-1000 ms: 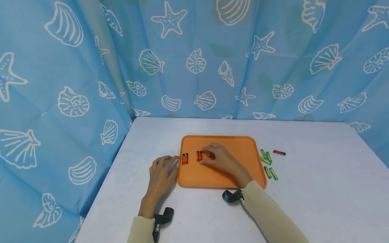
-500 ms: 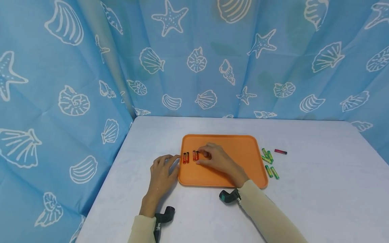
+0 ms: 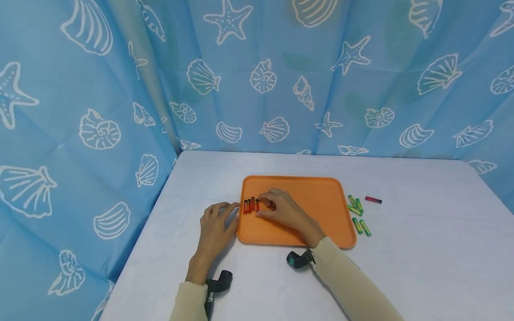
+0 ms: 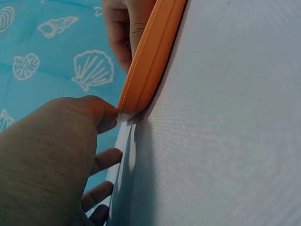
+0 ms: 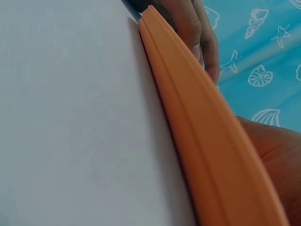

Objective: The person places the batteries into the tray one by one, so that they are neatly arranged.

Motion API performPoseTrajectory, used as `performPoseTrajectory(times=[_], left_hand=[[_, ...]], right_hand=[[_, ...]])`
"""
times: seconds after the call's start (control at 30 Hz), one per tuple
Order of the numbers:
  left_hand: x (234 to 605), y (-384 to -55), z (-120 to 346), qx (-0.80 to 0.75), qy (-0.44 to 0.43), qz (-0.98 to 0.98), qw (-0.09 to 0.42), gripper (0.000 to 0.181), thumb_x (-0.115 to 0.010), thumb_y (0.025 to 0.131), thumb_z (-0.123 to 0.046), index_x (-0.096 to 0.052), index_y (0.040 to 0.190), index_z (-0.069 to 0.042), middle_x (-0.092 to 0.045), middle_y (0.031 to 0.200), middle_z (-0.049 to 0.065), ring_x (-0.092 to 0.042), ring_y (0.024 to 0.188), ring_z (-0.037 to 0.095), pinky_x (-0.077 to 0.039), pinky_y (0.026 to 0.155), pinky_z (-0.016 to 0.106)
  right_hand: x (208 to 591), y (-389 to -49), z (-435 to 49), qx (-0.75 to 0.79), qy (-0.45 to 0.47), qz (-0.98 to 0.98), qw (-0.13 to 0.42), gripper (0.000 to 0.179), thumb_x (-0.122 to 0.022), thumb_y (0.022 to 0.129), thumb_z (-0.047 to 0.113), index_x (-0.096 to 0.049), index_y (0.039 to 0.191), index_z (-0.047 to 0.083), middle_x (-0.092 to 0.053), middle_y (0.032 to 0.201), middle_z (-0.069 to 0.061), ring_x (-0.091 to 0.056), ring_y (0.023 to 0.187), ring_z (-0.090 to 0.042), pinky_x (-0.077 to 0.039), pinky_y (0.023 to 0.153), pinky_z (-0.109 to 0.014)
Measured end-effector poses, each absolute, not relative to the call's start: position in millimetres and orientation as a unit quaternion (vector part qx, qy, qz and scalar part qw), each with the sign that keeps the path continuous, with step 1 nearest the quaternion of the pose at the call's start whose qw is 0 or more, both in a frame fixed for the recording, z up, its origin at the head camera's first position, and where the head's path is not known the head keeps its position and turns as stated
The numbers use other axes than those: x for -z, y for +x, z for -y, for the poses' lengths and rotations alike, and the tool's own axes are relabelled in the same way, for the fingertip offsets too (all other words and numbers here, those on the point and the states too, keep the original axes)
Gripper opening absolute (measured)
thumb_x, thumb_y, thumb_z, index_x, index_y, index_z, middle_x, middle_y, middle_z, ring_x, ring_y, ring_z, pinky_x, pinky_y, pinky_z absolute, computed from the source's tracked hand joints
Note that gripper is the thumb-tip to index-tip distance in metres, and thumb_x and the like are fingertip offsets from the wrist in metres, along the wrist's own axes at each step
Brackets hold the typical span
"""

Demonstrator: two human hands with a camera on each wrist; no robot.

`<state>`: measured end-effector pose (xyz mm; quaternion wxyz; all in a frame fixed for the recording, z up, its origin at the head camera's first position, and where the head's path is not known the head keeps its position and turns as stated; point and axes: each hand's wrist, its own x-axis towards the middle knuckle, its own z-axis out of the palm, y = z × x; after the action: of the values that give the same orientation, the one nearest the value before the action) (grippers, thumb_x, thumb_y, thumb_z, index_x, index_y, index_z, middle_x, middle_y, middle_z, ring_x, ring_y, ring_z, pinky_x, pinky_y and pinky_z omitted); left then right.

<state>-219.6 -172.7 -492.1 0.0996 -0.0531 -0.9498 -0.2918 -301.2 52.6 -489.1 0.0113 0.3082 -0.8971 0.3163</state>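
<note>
In the head view, an orange tray (image 3: 313, 196) lies on the white table (image 3: 425, 258). Inside it, near its left edge, four red batteries with black ends form a close row, their long sides running near to far. The right hand (image 3: 284, 214) bends over the right end of this row. Its thumb and forefinger pinch the rightmost red battery (image 3: 257, 205), the forefinger at its far end and the thumb at its near end. The other three red batteries (image 3: 249, 206) lie just to the left of these fingertips. The left hand (image 3: 216, 227) has loosely bent fingers and grasps nothing; its fingertips touch the left edge of the tray. On the table, just right of the tray, lie five green batteries (image 3: 357, 225), and a bit farther right, one more red battery (image 3: 373, 199).

In the left wrist view, a fingertip of the left hand touches the tray at its corner, while other fingers extend, apart, below it. The right hand shows behind the tray wall.

In the right wrist view, the tray wall crosses the picture and hides the right hand's fingertips, so from here I cannot tell their grasp. The left hand is at the far end of the wall, before the blue curtain (image 5: 260, 75).
</note>
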Motion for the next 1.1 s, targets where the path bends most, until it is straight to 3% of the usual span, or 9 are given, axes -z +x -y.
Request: performPoseTrajectory(times=[1.1], left_hand=[[489.2,-219.7,173.9,0.294,-0.053,0.949,0.096,0.036,-0.058,0.101,-0.028,-0.063,0.136,-0.024,-0.053,0.136,0.007,-0.035,0.134,0.032,-0.023,0.111,0.056]], right_hand=[[492.1,-301.5,-54.2,-0.33,0.318,0.889,0.007,0.038,-0.077,0.088,0.038,-0.066,0.115,0.013,-0.049,0.088,0.003,-0.043,0.083,-0.014,-0.031,0.079,-0.037]])
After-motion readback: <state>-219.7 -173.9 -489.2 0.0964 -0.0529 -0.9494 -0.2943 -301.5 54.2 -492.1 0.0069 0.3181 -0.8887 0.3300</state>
